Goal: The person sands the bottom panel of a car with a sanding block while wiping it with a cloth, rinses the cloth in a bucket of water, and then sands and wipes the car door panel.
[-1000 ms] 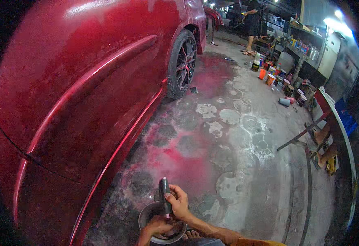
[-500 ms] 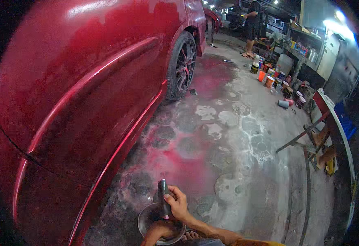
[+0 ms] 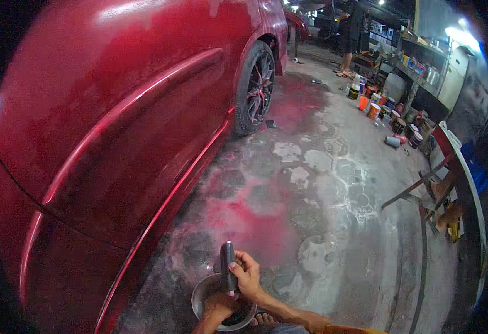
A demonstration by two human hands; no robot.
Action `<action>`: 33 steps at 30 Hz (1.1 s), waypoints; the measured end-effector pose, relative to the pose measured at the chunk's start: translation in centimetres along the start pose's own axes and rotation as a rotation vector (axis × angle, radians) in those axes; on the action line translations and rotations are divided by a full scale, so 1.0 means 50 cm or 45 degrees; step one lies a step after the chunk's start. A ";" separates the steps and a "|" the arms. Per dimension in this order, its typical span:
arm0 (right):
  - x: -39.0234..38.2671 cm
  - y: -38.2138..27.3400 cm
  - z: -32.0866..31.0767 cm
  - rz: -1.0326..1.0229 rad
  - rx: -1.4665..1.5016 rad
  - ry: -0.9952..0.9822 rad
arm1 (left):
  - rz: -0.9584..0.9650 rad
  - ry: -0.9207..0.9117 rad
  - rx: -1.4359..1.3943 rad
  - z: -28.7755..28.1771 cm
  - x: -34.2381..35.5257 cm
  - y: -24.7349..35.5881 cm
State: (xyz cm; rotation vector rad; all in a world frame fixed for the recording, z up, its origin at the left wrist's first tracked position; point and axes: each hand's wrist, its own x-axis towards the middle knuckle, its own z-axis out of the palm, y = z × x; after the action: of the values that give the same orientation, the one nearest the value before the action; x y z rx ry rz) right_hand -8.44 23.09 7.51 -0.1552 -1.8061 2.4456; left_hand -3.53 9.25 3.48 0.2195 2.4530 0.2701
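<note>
Head view: a dark oblong block (image 3: 228,266) is held almost upright over a round metal bowl (image 3: 197,296), near the lower edge. It is gripped by the right hand (image 3: 248,274), with the thumb laid against its side and the fingers bent around it. At the lower end of the block, a small pale pink part is seen. The left hand (image 3: 219,305) is lowered into the bowl, under the block; its fingers are partly hidden there, so it cannot be told whether they are closed on something. Just beside the bowl, to the right, the toes of a bare foot (image 3: 263,318) are seen.

Around this, the grey concrete floor (image 3: 347,261) is marked by pink-red stains and whitish patches. The left side is filled by a red car (image 3: 121,128), whose body is crossed by a long raised moulding. Its wheel (image 3: 258,86) is seen farther ahead, and a small dark piece (image 3: 270,123) is placed on the floor near it. On the right, farther away, many paint containers (image 3: 374,111) are grouped, and one grey can (image 3: 392,142) is laid on its side. Behind them, a person in dark clothes (image 3: 351,36) is seen standing.
</note>
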 end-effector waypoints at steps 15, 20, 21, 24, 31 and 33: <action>0.006 0.027 -0.002 -0.039 0.080 -0.013 | 0.325 -0.417 -0.234 -0.036 -0.012 0.009; 0.001 0.011 0.001 0.035 0.220 0.006 | 0.548 -0.381 -0.226 0.001 0.008 -0.015; 0.000 0.007 0.001 -0.006 0.166 0.000 | 0.599 -0.325 -0.271 0.019 0.017 -0.016; 0.002 -0.003 0.003 -0.084 0.036 -0.018 | 0.612 -0.419 -0.313 0.081 0.057 -0.018; 0.001 -0.002 0.000 -0.028 0.118 -0.019 | 0.531 -0.242 -0.172 0.173 0.110 -0.052; 0.001 0.000 -0.001 -0.014 0.121 -0.024 | 0.528 -0.235 -0.177 0.159 0.105 -0.050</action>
State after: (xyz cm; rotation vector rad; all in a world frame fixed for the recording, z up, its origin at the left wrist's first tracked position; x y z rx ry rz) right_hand -8.47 23.13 7.49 -0.1151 -1.6892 2.5267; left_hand -2.81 9.09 -6.36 0.6635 2.1780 0.5701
